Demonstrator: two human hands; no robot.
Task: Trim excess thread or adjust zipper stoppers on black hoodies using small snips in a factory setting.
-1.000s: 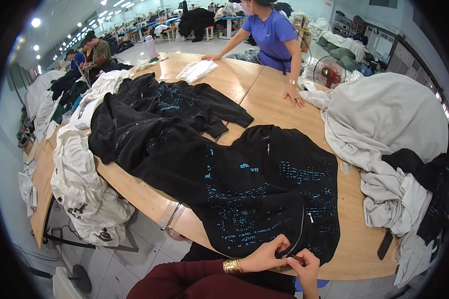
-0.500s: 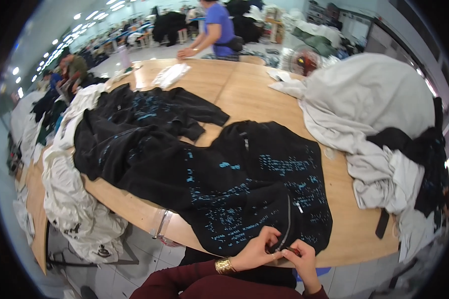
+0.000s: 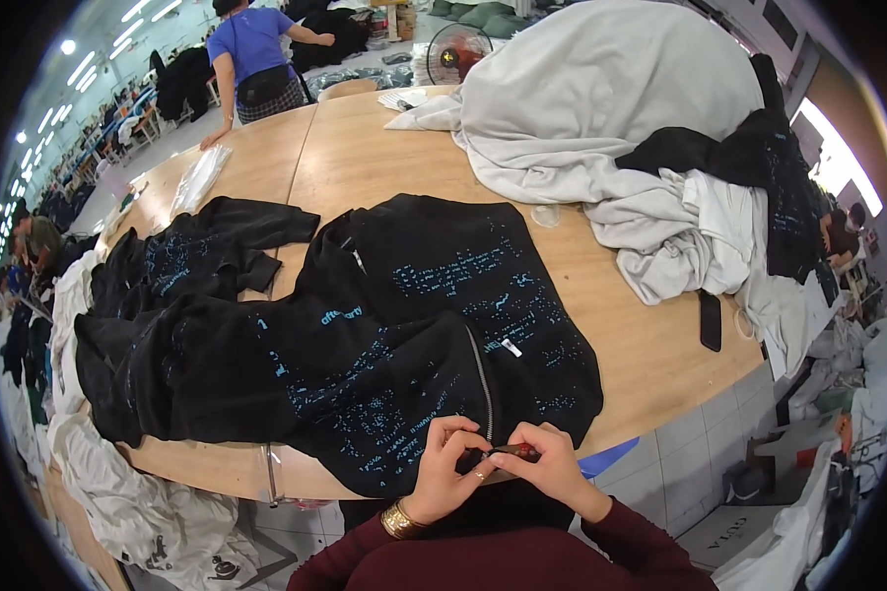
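Observation:
A black zip-up garment with light blue print lies spread on the wooden table, its zipper running down toward me. My left hand, with a gold bracelet at the wrist, pinches the garment's lower hem beside the zipper end. My right hand grips a small dark red tool against the same spot. Both hands touch at the table's near edge. More black printed garments lie bunched to the left.
A big heap of grey, white and black clothes covers the table's right side. White garments hang off the left edge. A person in a blue top stands at the far end near a red fan. Clear bags lie far left.
The view has swung to the right and the garment now lies more to my left. Both hands stay together at the zipper's lower end. The person in blue has turned away from the table.

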